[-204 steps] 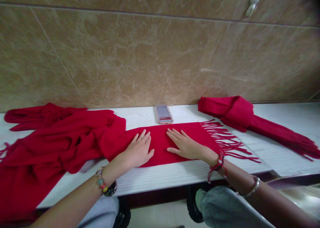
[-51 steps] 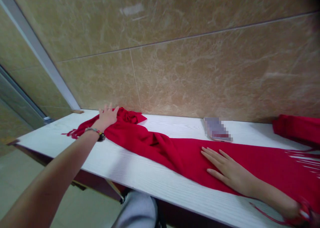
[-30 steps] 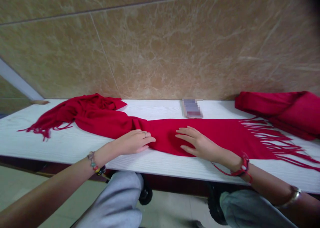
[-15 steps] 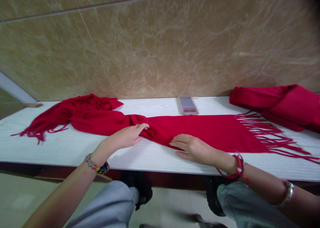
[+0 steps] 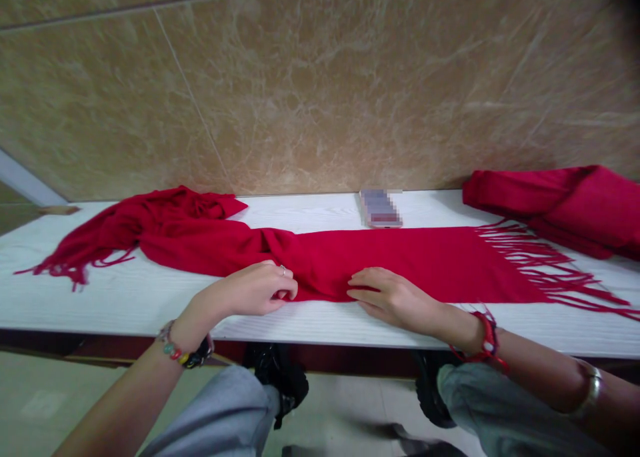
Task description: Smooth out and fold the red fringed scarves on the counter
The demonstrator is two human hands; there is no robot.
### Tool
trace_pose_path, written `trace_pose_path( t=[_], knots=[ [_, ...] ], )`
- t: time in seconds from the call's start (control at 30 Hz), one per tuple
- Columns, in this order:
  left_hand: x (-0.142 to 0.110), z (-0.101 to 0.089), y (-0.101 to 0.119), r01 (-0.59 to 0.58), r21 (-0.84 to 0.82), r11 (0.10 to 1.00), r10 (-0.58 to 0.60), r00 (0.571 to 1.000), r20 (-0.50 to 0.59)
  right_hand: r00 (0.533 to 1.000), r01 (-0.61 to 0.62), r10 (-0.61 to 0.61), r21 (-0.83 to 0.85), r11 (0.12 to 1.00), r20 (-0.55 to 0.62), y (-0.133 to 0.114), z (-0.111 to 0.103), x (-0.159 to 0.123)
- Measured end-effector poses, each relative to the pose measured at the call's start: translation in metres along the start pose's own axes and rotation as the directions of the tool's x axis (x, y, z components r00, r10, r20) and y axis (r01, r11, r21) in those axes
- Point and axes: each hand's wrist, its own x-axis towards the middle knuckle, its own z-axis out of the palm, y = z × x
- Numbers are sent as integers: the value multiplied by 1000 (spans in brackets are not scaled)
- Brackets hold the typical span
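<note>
A long red fringed scarf (image 5: 425, 260) stretches along the white table. Its right part lies flat with the fringe spread out, while the left part is twisted and bunched up. My left hand (image 5: 263, 288), fingers curled in, pinches the scarf's near edge beside a fold at the middle. Farther right on that same edge is my right hand (image 5: 393, 295), its thumb and bent fingers closed on the cloth. The fingertips of both hands are partly hidden.
Behind the scarf a phone (image 5: 381, 209) lies near the tiled wall (image 5: 300, 97). A second bundle of folded red cloth (image 5: 560, 207) sits at the right, touching the fringe. The white table (image 5: 165, 303) is narrow, its front edge close to my knees.
My left hand has drawn the scarf's near edge toward me and curled its fingers. The twisted middle is now wider and flatter. My right hand has shifted slightly right and its fingers have closed.
</note>
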Motion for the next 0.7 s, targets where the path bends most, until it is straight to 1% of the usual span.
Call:
trace_pose_path(
  t=[0.07,0.13,0.2,0.23,0.3,0.4,0.47,0.57,0.63,0.7],
  knots=[
    [4,-1,5,-6,-11,1000,6,1000,-23,1000,16,-17,22,1000,1,0,0,1],
    [10,1,7,-5,-7,1000,5,996,-90,1000,27,-28,53,998,8,-1,0,1],
    [18,5,5,-8,42,999,15,988,-152,1000,24,-25,82,996,9,-1,-1,1],
    [22,9,3,-12,83,996,25,987,-159,1000,17,-17,95,995,7,-1,-1,1],
    [28,15,-2,-17,180,984,42,990,-138,1000,-10,10,124,992,3,-1,-2,1],
    [31,17,-9,16,318,948,26,992,-126,998,-63,62,163,985,8,0,-3,0],
    [30,14,-12,47,373,927,11,988,-153,997,-79,78,171,982,10,1,-4,-1],
    [27,4,-19,84,416,905,-5,982,-188,998,-69,70,165,984,1,3,-2,-2],
    [23,-4,-24,102,429,897,-24,983,-183,998,-55,56,164,985,-5,4,-2,-3],
    [17,-14,-28,115,420,900,-54,987,-153,999,-43,46,167,985,-16,4,-1,-4]
  ],
)
